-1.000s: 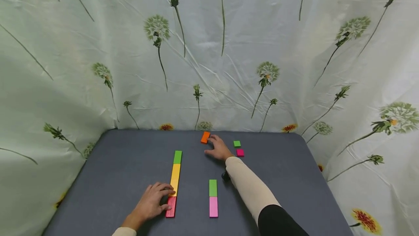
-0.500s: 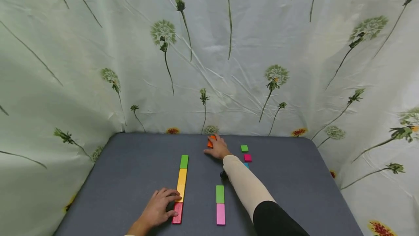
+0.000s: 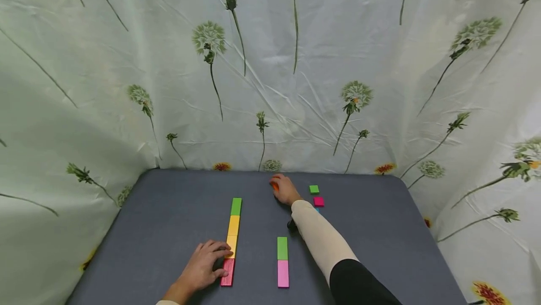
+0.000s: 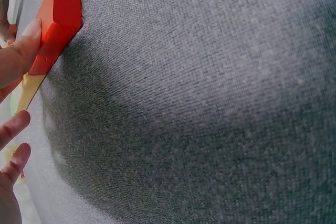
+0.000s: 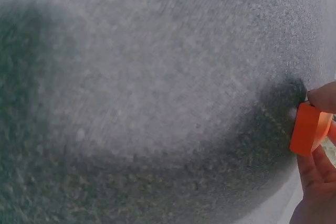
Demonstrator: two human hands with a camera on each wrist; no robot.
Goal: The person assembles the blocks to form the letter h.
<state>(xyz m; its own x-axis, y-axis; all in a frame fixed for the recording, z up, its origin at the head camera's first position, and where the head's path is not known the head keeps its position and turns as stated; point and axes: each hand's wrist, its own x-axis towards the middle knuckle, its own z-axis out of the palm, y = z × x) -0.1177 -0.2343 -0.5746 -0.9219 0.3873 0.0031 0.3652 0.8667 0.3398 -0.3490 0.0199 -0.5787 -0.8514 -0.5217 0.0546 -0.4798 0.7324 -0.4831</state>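
At the table's far side my right hand (image 3: 285, 190) pinches an orange block (image 5: 305, 128) between thumb and fingers; the head view shows only a sliver of it. My left hand (image 3: 201, 265) rests on a straight row of blocks laid end to end. Its thumb touches the red block (image 3: 227, 272) at the near end, and its fingertips lie over the nearer yellow block (image 3: 231, 244). Beyond come another yellow block (image 3: 234, 225) and a green block (image 3: 236, 206). In the left wrist view the thumb presses the red block (image 4: 55, 22), with the other fingers spread apart.
Right of the row, a green block (image 3: 282, 248) and a pink block (image 3: 283, 273) form a shorter row. Past the right forearm lie a small green block (image 3: 314, 190), a crimson block (image 3: 319, 201) and a partly covered blue one. A flowered curtain (image 3: 304, 107) borders the grey table (image 3: 169, 215).
My right hand has reached over the orange block and taken hold of it, drawing it slightly nearer. My left hand stays on its row. The head view has shifted slightly.
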